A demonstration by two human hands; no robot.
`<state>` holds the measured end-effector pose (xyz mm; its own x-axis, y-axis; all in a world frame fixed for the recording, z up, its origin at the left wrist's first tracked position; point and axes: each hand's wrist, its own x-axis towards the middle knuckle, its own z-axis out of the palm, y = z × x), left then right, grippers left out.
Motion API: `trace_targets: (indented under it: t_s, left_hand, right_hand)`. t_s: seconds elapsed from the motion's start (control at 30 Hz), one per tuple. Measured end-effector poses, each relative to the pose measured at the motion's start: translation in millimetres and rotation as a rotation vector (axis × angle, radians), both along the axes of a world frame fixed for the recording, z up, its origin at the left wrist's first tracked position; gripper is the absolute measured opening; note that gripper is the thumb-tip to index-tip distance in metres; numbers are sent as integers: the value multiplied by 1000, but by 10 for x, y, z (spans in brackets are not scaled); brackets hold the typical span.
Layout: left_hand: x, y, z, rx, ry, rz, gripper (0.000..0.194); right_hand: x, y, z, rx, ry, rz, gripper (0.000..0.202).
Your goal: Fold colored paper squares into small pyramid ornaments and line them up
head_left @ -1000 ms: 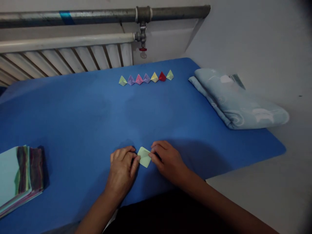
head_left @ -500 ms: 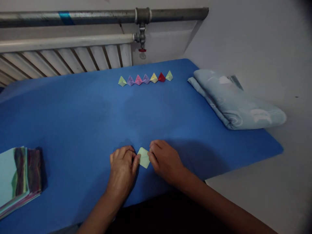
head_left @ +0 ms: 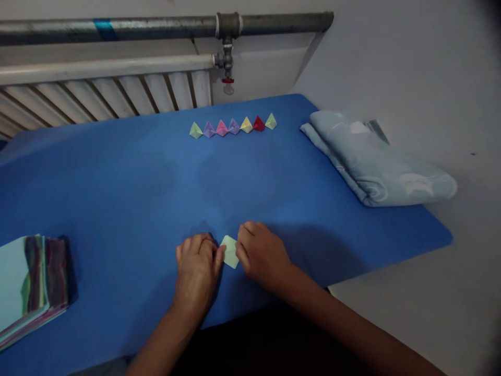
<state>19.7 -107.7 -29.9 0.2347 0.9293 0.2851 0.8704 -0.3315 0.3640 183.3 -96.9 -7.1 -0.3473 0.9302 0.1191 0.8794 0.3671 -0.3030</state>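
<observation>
A small pale green folded paper (head_left: 230,252) lies between my hands, low over the blue-covered surface (head_left: 148,193). Its left corner is pinched by my left hand (head_left: 198,266), the thumb resting on the paper and the other fingers curled. On the opposite side, my right hand (head_left: 262,253) grips the right edge with thumb and bent fingers, which hide that part of the sheet. Farther back, a row of several folded paper pieces (head_left: 222,128) in green, purple, pink, yellow and red stretches sideways.
At the left edge lies a stack of coloured paper (head_left: 15,282). A folded grey-blue patterned cloth (head_left: 376,162) rests at the right, by the wall. Behind the surface are a white radiator (head_left: 117,94), a metal pipe (head_left: 156,28) and a valve with a red handle (head_left: 227,81).
Both hands stay on the green paper. The right hand's fingers have shifted slightly up and left along its edge; the rest looks the same apart from a slight camera shift.
</observation>
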Motion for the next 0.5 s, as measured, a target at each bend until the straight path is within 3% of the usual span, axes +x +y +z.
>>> trace_targets:
  t_s: [0.2, 0.5]
  left_hand:
    - [-130, 6, 0, -23, 77, -6, 22]
    - [-258, 95, 32, 23, 171, -136, 22]
  right_hand:
    - [75, 15, 1, -98, 21, -32, 13]
    - [199, -49, -89, -51, 152, -103, 15]
